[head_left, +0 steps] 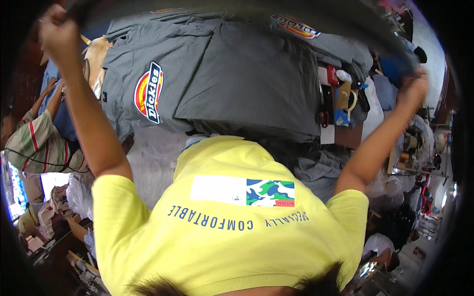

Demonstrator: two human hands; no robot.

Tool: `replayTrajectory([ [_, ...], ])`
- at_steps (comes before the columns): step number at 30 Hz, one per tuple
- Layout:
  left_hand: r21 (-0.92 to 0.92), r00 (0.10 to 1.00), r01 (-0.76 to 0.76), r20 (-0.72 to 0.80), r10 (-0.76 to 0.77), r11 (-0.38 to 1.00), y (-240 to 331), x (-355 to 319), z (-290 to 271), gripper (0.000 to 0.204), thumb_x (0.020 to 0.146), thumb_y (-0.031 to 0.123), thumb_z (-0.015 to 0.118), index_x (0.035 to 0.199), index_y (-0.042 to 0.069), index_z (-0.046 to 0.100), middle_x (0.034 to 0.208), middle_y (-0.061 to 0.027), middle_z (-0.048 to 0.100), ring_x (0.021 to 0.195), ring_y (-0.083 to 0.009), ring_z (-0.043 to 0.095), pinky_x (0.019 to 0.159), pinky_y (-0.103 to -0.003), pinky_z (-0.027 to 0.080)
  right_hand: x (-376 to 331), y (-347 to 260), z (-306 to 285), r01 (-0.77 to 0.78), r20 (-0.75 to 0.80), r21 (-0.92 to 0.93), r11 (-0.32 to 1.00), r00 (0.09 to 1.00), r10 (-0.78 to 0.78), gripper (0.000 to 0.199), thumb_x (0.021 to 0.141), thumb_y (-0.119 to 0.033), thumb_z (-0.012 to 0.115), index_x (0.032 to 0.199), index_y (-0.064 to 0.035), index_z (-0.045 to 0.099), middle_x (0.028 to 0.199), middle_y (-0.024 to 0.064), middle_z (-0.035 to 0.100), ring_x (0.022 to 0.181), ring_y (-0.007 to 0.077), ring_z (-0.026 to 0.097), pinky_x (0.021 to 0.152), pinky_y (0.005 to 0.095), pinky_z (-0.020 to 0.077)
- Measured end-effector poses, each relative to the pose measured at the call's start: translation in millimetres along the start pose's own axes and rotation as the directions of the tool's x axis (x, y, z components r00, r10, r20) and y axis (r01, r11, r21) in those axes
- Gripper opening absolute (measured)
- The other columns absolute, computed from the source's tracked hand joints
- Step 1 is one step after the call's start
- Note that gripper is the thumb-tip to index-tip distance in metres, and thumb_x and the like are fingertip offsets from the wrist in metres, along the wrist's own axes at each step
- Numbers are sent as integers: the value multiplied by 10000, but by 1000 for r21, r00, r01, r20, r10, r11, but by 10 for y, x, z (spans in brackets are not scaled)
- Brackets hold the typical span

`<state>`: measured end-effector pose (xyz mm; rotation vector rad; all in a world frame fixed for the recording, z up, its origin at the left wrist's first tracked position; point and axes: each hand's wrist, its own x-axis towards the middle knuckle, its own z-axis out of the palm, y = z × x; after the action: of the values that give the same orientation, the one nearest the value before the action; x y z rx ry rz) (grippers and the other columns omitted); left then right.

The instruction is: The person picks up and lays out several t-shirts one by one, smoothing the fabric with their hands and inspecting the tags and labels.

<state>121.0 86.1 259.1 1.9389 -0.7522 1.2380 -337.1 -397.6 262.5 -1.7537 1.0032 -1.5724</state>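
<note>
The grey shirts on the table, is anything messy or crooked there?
Mostly neat: the folded grey shirts lie flat in a stack. The odd bit is the crumpled grey cloth bunched at the table's near edge. Both hands, left and right, hold another dark grey garment stretched above.

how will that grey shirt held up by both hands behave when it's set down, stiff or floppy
Probably floppy: the grey garment sags in an arc between the left hand and right hand, so it should drape and crumple. Likely light, since it is held out at raised arms' reach. The folded grey shirts on the table lie flat, suggesting thin cloth that won't slide much.
</note>
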Motion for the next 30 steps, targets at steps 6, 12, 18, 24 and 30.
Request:
replayTrajectory([
  [6,-195,183,980,754,-631,51,-552,-2765,266,219,729,-104,439,893,35,483,821,-46,492,686,-100,502,551,-198,417,-2450,1381,158,-680,321,113,724,715,621,281,730,81,399,964,-55,477,898,83,545,705,189,578,566,303,503],
  [12,-97,-4,988,767,-642,-123,-398,-3155,48,282,742,-100,489,994,27,491,877,-48,511,691,-125,519,611,-211,445,-3103,1532,-226,-689,343,-261,676,588,732,232,727,63,539,930,-37,491,741,50,572,560,93,545,464,191,420],
  [18,95,726,390,579,-370,916,-113,-3081,69,262,706,-21,533,951,57,586,963,-121,536,895,-262,515,817,-349,392,-3125,1372,-180,153,312,-658,737,947,82,165,771,-31,581,934,-55,569,950,92,591,949,228,547,819,360,413],
  [24,-388,449,-42,816,365,921,1131,-3285,182,523,772,163,599,1264,163,423,1356,-67,340,1268,-257,293,1018,-421,250,-3419,1258,252,632,737,-441,637,660,-144,352,858,-228,486,1204,-170,507,1299,23,440,1220,206,367,1008,394,233],
  [30,-495,117,-173,848,517,851,1119,-3601,185,662,786,318,568,1362,217,260,1435,30,195,1317,-188,195,1063,-417,162,-3678,1592,188,655,754,-484,580,649,-103,391,886,-322,396,1249,-195,472,1340,-24,397,1246,181,336,1027,373,194],
])
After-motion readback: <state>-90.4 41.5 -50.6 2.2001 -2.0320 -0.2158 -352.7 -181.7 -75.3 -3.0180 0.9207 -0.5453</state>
